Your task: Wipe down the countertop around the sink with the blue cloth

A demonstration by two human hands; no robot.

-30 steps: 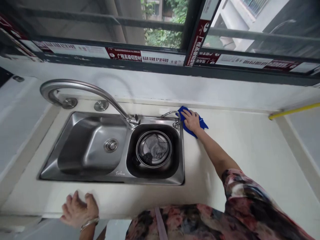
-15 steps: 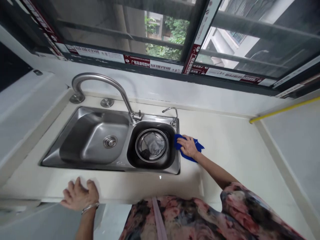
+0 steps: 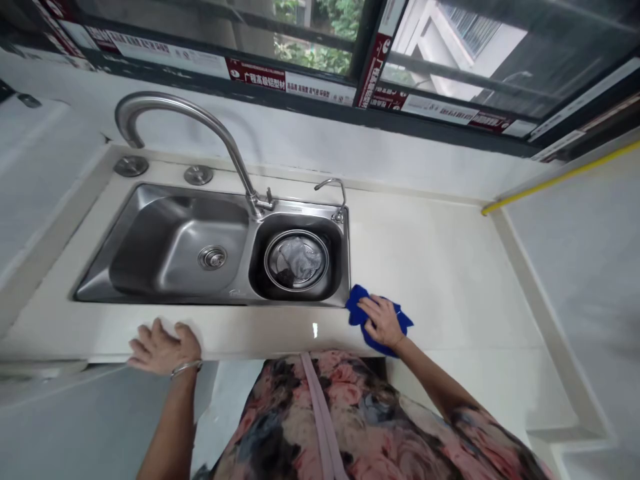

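My right hand [image 3: 383, 321] presses a blue cloth [image 3: 359, 308] onto the pale countertop [image 3: 425, 267], just off the front right corner of the sink. Its fingers lie over the cloth, which spreads out past both sides of the hand. Resting on the counter's front edge, my left hand [image 3: 165, 347] has its fingers apart and holds nothing. The double steel sink [image 3: 241, 293] lies between and beyond the two hands. In its right basin stands a round metal strainer basket [image 3: 270, 270] with a grey cloth [image 3: 300, 257] and something dark in it.
A curved steel faucet [image 3: 200, 113] arches over the left basin, and a thin small tap [image 3: 343, 193] stands at the right basin's back corner. Two round metal caps, one of them nearer [image 3: 199, 175], sit behind the sink. A yellow pipe [image 3: 550, 179] runs along the right wall.
My right hand has slid the blue cloth toward me, from beside the right basin to its front corner. The view has tilted downward. My left hand stays on the counter edge.
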